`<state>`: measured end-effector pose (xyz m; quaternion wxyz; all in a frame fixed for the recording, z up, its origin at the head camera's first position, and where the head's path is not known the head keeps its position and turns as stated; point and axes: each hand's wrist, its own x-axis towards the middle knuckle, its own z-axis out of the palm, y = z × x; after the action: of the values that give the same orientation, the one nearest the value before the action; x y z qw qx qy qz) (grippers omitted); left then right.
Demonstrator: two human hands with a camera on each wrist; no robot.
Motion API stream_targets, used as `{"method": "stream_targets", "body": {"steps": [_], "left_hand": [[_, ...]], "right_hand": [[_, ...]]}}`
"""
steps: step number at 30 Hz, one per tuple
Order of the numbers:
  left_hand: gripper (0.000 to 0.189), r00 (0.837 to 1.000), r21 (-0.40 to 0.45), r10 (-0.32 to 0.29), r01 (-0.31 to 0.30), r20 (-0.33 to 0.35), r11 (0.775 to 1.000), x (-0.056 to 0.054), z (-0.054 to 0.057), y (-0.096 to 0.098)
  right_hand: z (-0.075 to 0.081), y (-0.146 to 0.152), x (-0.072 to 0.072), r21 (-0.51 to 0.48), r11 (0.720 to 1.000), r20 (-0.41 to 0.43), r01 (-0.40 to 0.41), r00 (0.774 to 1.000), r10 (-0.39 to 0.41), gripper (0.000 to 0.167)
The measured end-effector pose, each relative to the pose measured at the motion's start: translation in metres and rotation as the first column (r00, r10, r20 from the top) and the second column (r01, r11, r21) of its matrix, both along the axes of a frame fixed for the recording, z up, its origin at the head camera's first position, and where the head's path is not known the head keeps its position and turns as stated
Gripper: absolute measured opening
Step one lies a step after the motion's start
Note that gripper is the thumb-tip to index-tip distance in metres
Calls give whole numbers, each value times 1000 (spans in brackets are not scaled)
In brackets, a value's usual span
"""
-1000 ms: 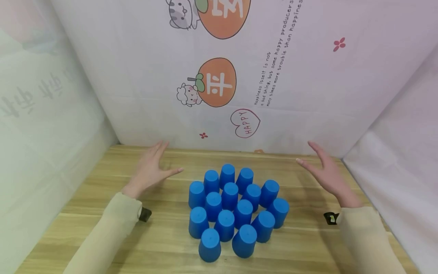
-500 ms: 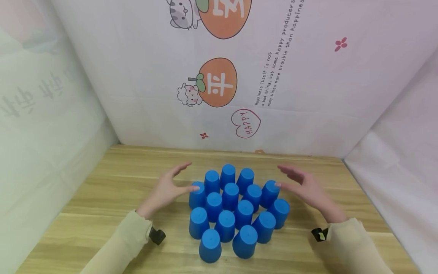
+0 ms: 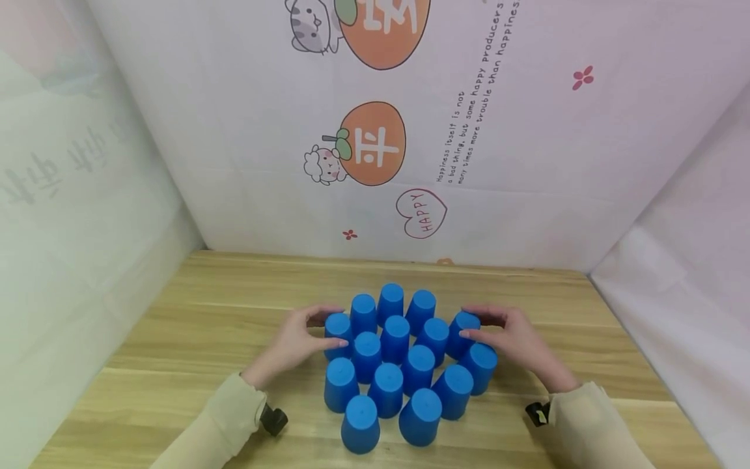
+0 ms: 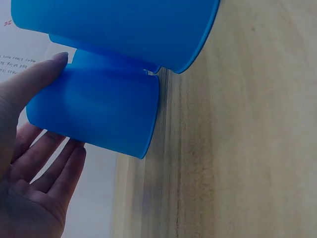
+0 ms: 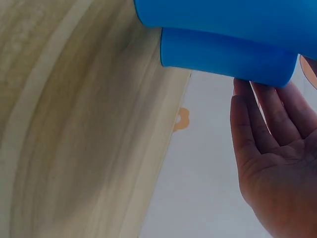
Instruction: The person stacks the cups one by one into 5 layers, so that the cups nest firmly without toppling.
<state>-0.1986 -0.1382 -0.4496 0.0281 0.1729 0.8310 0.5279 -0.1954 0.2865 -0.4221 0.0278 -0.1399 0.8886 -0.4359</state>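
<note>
Fifteen blue cups (image 3: 396,339) stand bottoms up in a close cluster in front of the person, and two of them are in hand. The left-edge cup (image 3: 337,326), toward the back of the group, is held in the left hand (image 3: 291,343): the thumb lies across its near side, and the fingers reach round to its far side, as the left wrist view shows from below. The back right cup (image 3: 463,322) is held much the same way in the right hand (image 3: 520,337), thumb on the near face, fingers bent behind; in the right wrist view a nearer cup covers most of that grasp, though the fingertips touch the cup's wall. Both cups sit upside down among their neighbours.

The two forearms come in from the lower corners and slant inward, the wrists low and roughly level with each other, so the hands face one another across the cluster. Each arm wears a pale sleeve (image 3: 225,413), with a small black object (image 3: 273,419) at the cuff.

Beneath is a wood-grain table (image 3: 234,306). Behind it hangs a white cloth (image 3: 515,221) printed with orange fruits (image 3: 383,166) and a heart (image 3: 435,212) reading HAPPY.
</note>
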Motion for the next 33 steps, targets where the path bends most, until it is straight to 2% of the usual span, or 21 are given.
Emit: {"method": "stream_targets", "body": {"steps": [4, 8, 14, 17, 21, 24, 26, 29, 33], "left_hand": [[59, 1000, -9, 5, -5, 11, 1000, -5, 3, -2], [60, 1000, -31, 9, -9, -11, 999, -16, 15, -8], [58, 996, -41, 64, -66, -64, 997, -46, 38, -16], [58, 992, -51, 97, -101, -75, 994, -62, 42, -17], [58, 988, -112, 111, -122, -103, 986, -84, 39, -12], [58, 987, -152, 98, -117, -129, 981, -99, 30, -8], [59, 988, -147, 94, -113, -126, 983, -108, 25, -5], [59, 987, -124, 119, -132, -104, 983, -116, 19, -2], [57, 983, -87, 167, -173, -73, 981, -121, 14, 0]], "right_hand": [[1, 0, 1, 12, 1000, -23, -4, 1000, 4, 47], [1, 0, 1, 22, 1000, -37, -6, 999, 7, 46], [-2, 2, -1, 32, 999, -57, -5, 998, 7, 45], [-2, 3, -2, 34, 999, -59, -9, 998, 11, 45], [-2, 3, -4, 26, 1000, -60, -13, 998, 14, 45], [-2, 3, -4, 21, 1000, -61, -17, 998, 18, 45], [-2, 3, -4, 20, 1000, -55, -20, 998, 21, 45], [-2, 4, -3, 20, 1000, -44, -21, 999, 22, 46], [-2, 3, -3, 26, 1000, -36, -11, 999, 12, 46]]}}
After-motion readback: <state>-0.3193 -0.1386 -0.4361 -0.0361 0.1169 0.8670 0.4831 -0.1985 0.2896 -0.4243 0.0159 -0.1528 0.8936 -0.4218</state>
